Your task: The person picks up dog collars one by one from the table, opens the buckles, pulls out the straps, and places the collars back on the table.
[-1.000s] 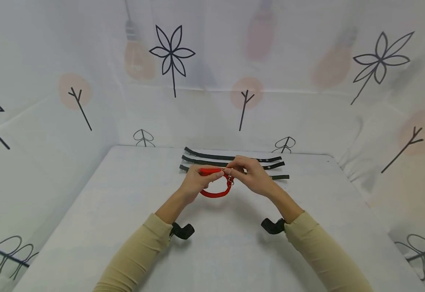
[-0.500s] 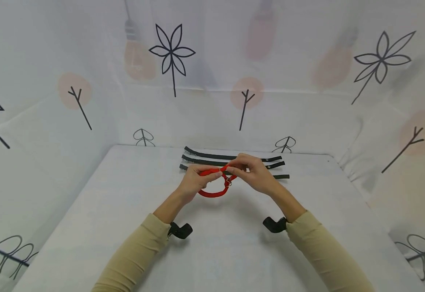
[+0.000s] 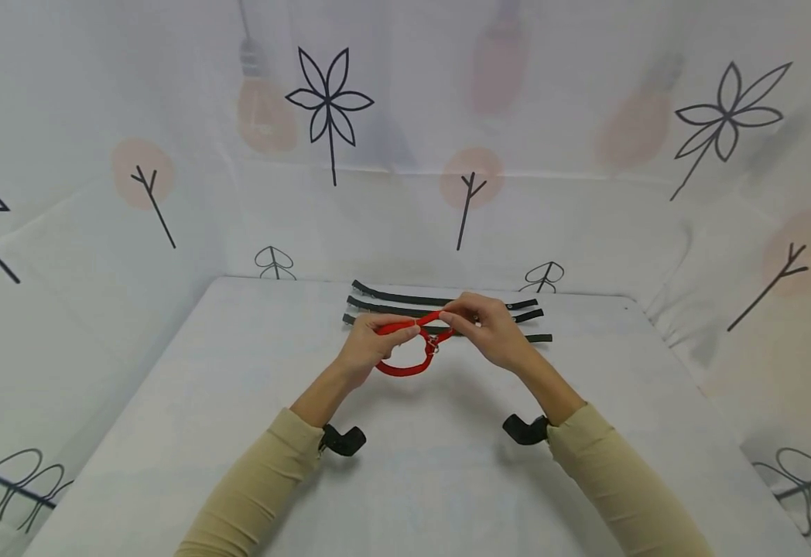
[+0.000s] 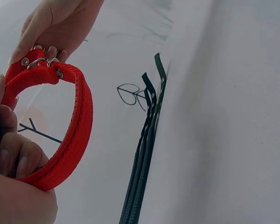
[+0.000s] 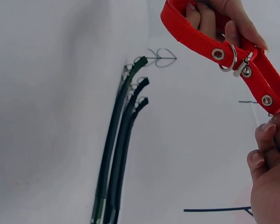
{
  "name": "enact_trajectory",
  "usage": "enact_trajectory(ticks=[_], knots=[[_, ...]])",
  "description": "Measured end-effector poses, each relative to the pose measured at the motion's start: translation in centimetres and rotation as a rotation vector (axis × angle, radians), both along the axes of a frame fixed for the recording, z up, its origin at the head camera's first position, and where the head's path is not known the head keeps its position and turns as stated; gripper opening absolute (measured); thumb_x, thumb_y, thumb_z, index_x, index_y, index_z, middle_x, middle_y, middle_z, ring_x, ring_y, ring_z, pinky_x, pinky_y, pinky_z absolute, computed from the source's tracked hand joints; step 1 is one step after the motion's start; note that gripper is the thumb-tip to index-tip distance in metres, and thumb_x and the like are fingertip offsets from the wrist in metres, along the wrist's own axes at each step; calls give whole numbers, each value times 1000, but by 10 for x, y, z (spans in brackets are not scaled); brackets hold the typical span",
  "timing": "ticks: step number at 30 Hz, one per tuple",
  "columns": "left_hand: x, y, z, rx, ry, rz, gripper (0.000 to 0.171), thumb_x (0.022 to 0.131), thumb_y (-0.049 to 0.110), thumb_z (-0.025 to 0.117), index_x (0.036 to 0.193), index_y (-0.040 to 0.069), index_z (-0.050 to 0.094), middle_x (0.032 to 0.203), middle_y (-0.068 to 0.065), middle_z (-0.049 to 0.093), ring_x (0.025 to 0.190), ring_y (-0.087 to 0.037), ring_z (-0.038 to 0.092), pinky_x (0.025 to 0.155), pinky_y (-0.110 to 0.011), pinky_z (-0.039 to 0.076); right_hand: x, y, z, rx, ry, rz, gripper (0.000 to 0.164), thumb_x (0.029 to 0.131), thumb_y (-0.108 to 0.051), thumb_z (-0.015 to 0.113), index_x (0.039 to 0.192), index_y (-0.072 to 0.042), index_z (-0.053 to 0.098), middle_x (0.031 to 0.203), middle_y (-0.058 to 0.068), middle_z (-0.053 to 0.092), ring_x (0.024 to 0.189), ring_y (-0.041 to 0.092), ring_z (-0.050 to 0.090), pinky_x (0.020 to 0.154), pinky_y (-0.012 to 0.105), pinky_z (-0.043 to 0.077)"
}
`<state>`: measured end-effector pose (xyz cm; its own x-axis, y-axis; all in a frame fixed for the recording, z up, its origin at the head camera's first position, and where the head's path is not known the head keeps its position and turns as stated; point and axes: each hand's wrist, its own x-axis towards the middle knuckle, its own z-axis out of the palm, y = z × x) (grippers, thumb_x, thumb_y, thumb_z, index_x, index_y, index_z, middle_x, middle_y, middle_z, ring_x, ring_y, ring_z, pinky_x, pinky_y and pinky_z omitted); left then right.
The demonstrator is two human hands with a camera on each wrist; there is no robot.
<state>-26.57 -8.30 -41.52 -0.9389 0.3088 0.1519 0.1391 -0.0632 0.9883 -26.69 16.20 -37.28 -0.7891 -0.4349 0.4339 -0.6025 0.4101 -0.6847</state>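
Observation:
A red webbing collar (image 3: 403, 371) is bent into a loop and held above the table between both hands. My left hand (image 3: 362, 346) grips the loop's left side, with fingers curled through it in the left wrist view. My right hand (image 3: 487, 329) pinches the strap's end between thumb and fingers. Metal eyelets (image 5: 267, 100) dot the strap. A metal buckle (image 5: 242, 65) and a D-ring (image 5: 228, 59) sit on the collar, between the two hands. Part of the red band is hidden behind the left fingers.
Three dark green-black collars (image 3: 405, 297) lie stretched out side by side near the back edge of the white table (image 3: 419, 480). The hands partly cover them in the head view. A patterned white cloth wall (image 3: 405, 216) stands directly behind.
My right hand has shifted slightly right, drawing the strap end out from the left hand. The buckle part of the red collar has moved a little left.

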Motion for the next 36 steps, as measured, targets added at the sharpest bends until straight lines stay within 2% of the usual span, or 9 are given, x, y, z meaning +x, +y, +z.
enact_trajectory(ticks=[9, 13, 18, 20, 27, 32, 36], knots=[[1, 2, 1, 36, 2, 3, 24, 95, 16, 76, 115, 4, 77, 77, 0, 53, 66, -17, 38, 58, -27, 33, 0, 3, 2, -3, -13, -15, 14, 101, -18, 68, 108, -8, 76, 88, 2, 71, 74, 25, 61, 64, 27, 46], [2, 1, 2, 34, -1, 9, 24, 95, 16, 75, 116, 4, 77, 81, 0, 59, 67, -17, 38, 59, -27, 33, 0, 3, 4, -2, -22, -25, 15, 101, -13, 67, 110, -4, 75, 90, 7, 70, 74, 26, 58, 63, 26, 43], [2, -1, 2, 63, -11, 19, 22, 96, 15, 75, 115, 5, 77, 87, -2, 68, 64, -16, 36, 58, -27, 32, 2, 3, 8, -10, -50, -96, 16, 102, -8, 64, 111, 2, 72, 96, 15, 70, 81, 27, 55, 64, 26, 42], [1, -2, 2, 75, -14, 27, 22, 96, 14, 75, 116, 5, 77, 88, -1, 70, 63, -15, 35, 59, -27, 32, 3, 4, 10, -30, -60, -113, 16, 102, -10, 63, 111, 1, 72, 99, 15, 71, 87, 27, 57, 68, 26, 44], [-1, -4, 0, 64, 9, 32, 34, 97, 14, 73, 124, -6, 69, 82, 4, 66, 61, -15, 37, 59, -27, 34, 22, -3, 33, -64, -102, -105, 18, 102, -7, 62, 112, 8, 69, 97, 20, 70, 88, 34, 63, 73, 23, 50], [0, -4, -2, 20, 36, 72, 27, 97, 18, 73, 120, 3, 74, 81, 1, 64, 60, -16, 40, 60, -28, 35, 17, -1, 26, -106, -97, -108, 18, 102, -6, 62, 114, 7, 67, 97, 23, 70, 87, 41, 66, 74, 22, 51], [0, -4, -5, 6, 67, 88, 24, 97, 17, 72, 118, 6, 74, 87, -2, 67, 65, -15, 48, 64, -27, 43, 5, 4, 11, -174, -104, -96, 19, 102, -7, 63, 115, 6, 66, 97, 23, 71, 85, 35, 69, 81, 26, 55]])
